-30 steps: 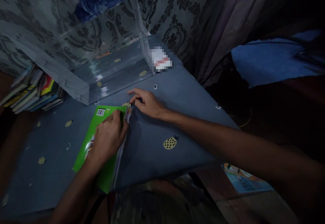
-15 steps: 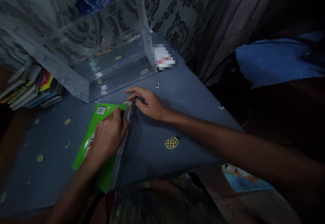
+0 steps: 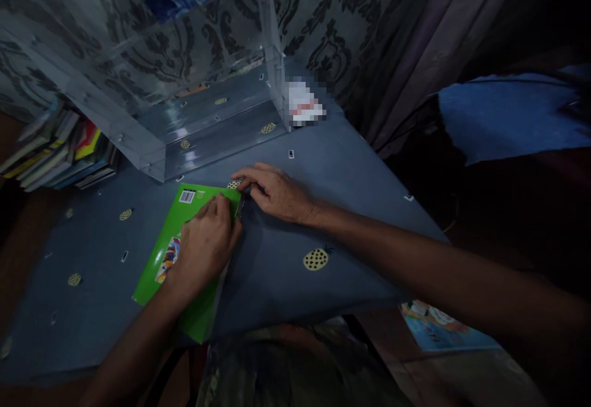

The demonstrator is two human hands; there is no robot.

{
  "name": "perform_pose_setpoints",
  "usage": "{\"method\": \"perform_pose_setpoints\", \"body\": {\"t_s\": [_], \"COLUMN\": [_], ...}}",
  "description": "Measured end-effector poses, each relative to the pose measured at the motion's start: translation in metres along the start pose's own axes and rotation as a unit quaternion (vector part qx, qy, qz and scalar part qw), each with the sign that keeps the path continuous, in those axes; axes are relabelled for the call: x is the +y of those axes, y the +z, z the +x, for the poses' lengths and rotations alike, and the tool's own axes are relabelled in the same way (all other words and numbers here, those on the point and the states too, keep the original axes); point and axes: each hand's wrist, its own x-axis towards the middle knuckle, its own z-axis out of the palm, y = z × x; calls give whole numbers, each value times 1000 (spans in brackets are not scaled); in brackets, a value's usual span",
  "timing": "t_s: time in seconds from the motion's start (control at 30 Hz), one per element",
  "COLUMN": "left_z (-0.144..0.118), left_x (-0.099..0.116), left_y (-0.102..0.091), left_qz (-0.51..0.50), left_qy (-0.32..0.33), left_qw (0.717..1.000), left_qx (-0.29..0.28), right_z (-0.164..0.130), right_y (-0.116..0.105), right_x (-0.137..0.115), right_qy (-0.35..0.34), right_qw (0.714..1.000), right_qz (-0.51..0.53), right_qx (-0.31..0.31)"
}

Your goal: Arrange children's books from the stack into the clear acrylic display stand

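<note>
A green book (image 3: 159, 234) lies on the cloth-covered table, a barcode near its top edge and a small colourful picture on its cover. My left hand (image 3: 207, 234) rests over its right half, fingers curled on the cover and thumb at the right edge, gripping it. At the top right corner of the book is my right hand (image 3: 277, 193), its fingers stretched out and the thumb apart. Those fingertips are at or just touching the corner; I cannot tell which. It holds nothing that I can see.
Behind the book stands a clear acrylic case (image 3: 152, 157). Stacked books (image 3: 69, 148) lean at the left. A blurred white-and-red item (image 3: 305, 104) sits by the case, and a blue cloth (image 3: 512, 114) hangs at the right. Below the table edge lies a colourful book (image 3: 447, 327).
My left hand has shifted slightly right, and more of the cover picture shows. The page edges along the book's right side are less visible. My right fingertips are closer to the corner.
</note>
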Motion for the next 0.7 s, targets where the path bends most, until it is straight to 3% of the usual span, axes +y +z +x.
{"method": "perform_pose_setpoints", "body": {"t_s": [0.17, 0.3, 0.5, 0.6, 0.7], "left_z": [1, -1, -20, -36, -49], "left_x": [5, -4, -61, -91, -106], "left_y": [1, 0, 8, 18, 25], "left_qz": [-9, -41, -179, -197, -214], "left_qy": [0, 7, 59, 29, -2], "left_qw": [1000, 999, 982, 980, 977], "left_qx": [-11, -10, 14, 29, 20], "right_z": [-1, -7, -18, -22, -23], "right_y": [0, 3, 12, 17, 24], "right_x": [-3, -20, -47, -49, -41], "right_qy": [-32, -53, -19, -5, -13], "right_qw": [992, 974, 952, 957, 972], "right_qz": [-115, -205, -281, -266, -216], "right_qx": [-46, -73, -122, -114, -97]}}
